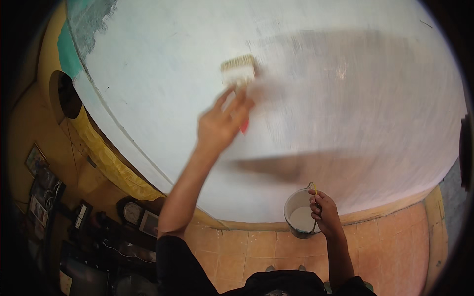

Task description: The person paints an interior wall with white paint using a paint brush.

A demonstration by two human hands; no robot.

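A wide paintbrush (238,71) with pale bristles and a red handle end is up against the white wall (153,89), gripped in my left hand (218,126). Motion blurs the fingers a little, and they cover most of the handle. Lower down on the right, my right hand (324,211) is closed round the yellow-gripped wire handle of a paint bucket (291,204). White paint (302,218) lies in the bottom of the bucket. The bucket is close to the foot of the wall, above the tiled floor.
Orange floor tiles (261,244) with pale specks run along the wall's base. To the left stand a clock (132,213), a picture frame (149,223) and dark household items. Yellow cloth (113,158) borders the wall's left edge. Grey and green patches (96,29) show at upper left.
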